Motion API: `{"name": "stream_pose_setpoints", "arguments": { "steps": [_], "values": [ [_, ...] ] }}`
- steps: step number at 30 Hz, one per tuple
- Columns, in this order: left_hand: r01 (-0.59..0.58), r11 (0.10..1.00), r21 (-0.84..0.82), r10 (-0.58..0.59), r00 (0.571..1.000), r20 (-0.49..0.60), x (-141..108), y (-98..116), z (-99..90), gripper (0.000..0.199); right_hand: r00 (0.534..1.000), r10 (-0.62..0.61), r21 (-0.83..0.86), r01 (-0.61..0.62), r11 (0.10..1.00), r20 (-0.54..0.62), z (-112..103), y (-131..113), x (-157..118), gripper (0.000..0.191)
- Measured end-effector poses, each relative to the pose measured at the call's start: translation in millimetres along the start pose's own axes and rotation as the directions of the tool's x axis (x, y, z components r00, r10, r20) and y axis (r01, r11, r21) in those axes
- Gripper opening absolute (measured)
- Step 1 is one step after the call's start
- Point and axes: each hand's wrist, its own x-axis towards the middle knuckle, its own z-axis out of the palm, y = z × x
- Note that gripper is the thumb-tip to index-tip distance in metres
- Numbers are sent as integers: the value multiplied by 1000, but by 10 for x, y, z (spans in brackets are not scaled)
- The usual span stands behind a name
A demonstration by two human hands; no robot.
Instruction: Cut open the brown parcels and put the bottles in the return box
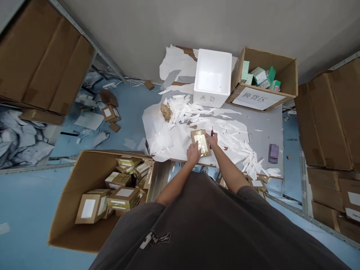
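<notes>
A small brown cardboard box [208,150] with a white label and shiny clear tape lies on the paper-covered table in front of me. My left hand [193,153] grips its lower left corner, thumb and fingers over the label side. At the box's right edge, my right hand [213,139] is closed around a slim red-and-black handled tool [212,132] with a thin dark tip pointing away from me. The exact kind of tool is too small to make out.
White paper strips [239,147] litter the table [264,127]. Behind stand a white foam box [208,98] and a carton [292,80] holding green-and-white boxes. At lower left, a large open carton [64,210] holds several taped boxes. Stacked cartons [323,120] flank the right side.
</notes>
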Motion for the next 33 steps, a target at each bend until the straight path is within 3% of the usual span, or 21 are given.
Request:
{"name": "stream_pose_setpoints", "arguments": {
  "steps": [2, 3, 4, 6, 7, 8, 10, 14, 17, 19, 21, 29, 33],
  "values": [
    [-109, 994, 26, 109, 994, -8, -38, -97, -6, 68, 996, 89, 109, -86, 990, -29, -95, -61, 163, 66],
    [-217, 975, 47, 217, 976, -1, -18, -145, -30, 69, 994, 107, 152, -101, 983, -30, -147, -44, 200, 68],
    [-351, 934, 66, 350, 937, 28, 26, -187, -67, 69, 995, 100, 176, -94, 980, -21, -197, 10, 203, 71],
    [-597, 799, 71, 585, 800, 133, 161, -243, -163, 70, 996, 94, 200, -91, 975, -5, -279, 215, 100, 73],
    [-668, 741, 68, 650, 739, 180, 238, -253, -214, 69, 995, 104, 208, -103, 973, 3, -301, 351, 2, 74],
    [-708, 702, 73, 683, 699, 211, 313, -251, -261, 67, 992, 122, 214, -123, 969, 18, -304, 496, -119, 75],
    [-735, 667, 118, 701, 674, 233, 435, -215, -332, 60, 985, 161, 223, -171, 960, 61, -252, 766, -383, 76],
    [-727, 653, 214, 679, 686, 262, 512, -64, -349, 55, 961, 266, 314, -277, 908, 80, -28, 1003, -697, 70],
    [-643, 728, 236, 596, 765, 246, 444, 67, -264, 56, 954, 301, 384, -277, 881, -4, 58, 920, -622, 69],
    [-562, 792, 240, 523, 826, 208, 373, 137, -188, 51, 960, 277, 385, -244, 890, -32, 52, 839, -500, 71],
    [-507, 830, 232, 479, 862, 170, 310, 181, -122, 49, 969, 244, 379, -214, 900, -32, 28, 789, -391, 69],
    [-436, 881, 186, 397, 893, 212, 256, 230, -70, 68, 992, 120, 317, -125, 940, 33, -18, 839, -292, 64],
    [-422, 888, 182, 388, 901, 197, 233, 255, -81, 54, 995, -14, 360, -23, 933, 101, -110, 971, -380, 52]
  ]
}}
